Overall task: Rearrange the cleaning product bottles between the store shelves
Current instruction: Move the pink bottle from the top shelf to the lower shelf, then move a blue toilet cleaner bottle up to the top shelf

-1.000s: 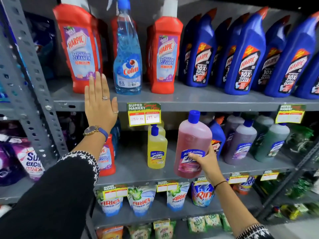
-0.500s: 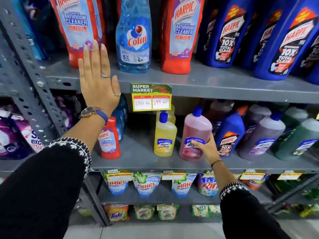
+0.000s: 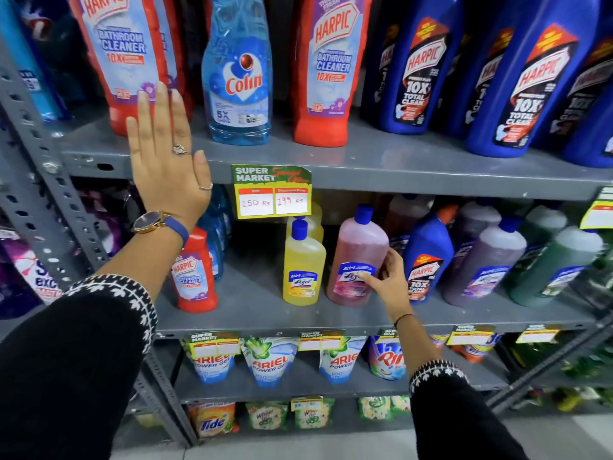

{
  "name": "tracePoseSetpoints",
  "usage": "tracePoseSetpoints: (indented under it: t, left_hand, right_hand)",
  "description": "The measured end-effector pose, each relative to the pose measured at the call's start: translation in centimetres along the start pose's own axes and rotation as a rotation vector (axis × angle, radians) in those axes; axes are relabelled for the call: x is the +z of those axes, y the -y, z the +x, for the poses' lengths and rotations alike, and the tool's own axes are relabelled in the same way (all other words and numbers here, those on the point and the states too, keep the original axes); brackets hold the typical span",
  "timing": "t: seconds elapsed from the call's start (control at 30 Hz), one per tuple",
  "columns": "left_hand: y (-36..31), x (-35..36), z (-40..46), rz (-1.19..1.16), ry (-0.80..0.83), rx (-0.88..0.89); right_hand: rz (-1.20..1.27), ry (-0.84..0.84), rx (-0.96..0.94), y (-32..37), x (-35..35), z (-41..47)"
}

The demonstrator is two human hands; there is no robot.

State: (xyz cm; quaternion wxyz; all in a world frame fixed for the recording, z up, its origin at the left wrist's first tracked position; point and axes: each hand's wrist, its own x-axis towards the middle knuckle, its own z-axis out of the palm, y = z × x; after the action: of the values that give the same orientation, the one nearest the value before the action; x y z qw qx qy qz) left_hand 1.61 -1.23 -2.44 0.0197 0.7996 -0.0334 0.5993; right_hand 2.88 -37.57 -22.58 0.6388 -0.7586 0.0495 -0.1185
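The pink translucent plastic bottle with blue cap (image 3: 360, 257) stands on the grey metal middle shelf (image 3: 258, 313) beside a yellow bottle (image 3: 303, 265), right hand (image 3: 386, 277) clasping it. Left hand (image 3: 167, 161) flat, released, against the upper shelf edge. Placement appears nearly complete; letting go remains.

L hand (image 3: 167, 167) raised flat, fingers spread; R hand (image 3: 388, 280) curled, gripping, arm extended.
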Motion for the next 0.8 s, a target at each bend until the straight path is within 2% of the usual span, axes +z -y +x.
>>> tracePoseSetpoints:
  t: [0.13,0.2,0.3,0.4,0.47,0.6,0.8]
  left_hand:
    - [-0.1,0.0,-0.1,-0.013,0.007,-0.005]
    - [-0.1,-0.1,0.0,-0.014,0.003,0.0]
    - [-0.2,-0.2,0.0,-0.021,0.006,-0.011]
    - [-0.3,-0.3,-0.1,-0.022,0.004,-0.017]
    - [-0.3,-0.2,-0.1,-0.02,0.002,-0.015]
    - [-0.1,-0.1,-0.1,-0.015,-0.005,-0.004]
    - [0.1,0.1,-0.1,-0.009,-0.007,0.002]
  right_hand:
    - [0.029,-0.576,-0.192,1.9,-1.8,-1.1]
    - [-0.053,-0.737,-0.269,3.1,-3.7,0.0]
    - [-0.225,-0.678,-0.169,4.2,-6.1,2.5]
    - [-0.278,-0.526,-0.049,3.5,-7.0,4.1]
    - [-0.298,-0.481,-0.022,3.1,-6.4,4.4]
    - [-0.319,-0.54,0.021,3.3,-5.1,4.4]
    - [-0.263,-0.648,-0.038,3.4,-4.9,2.3]
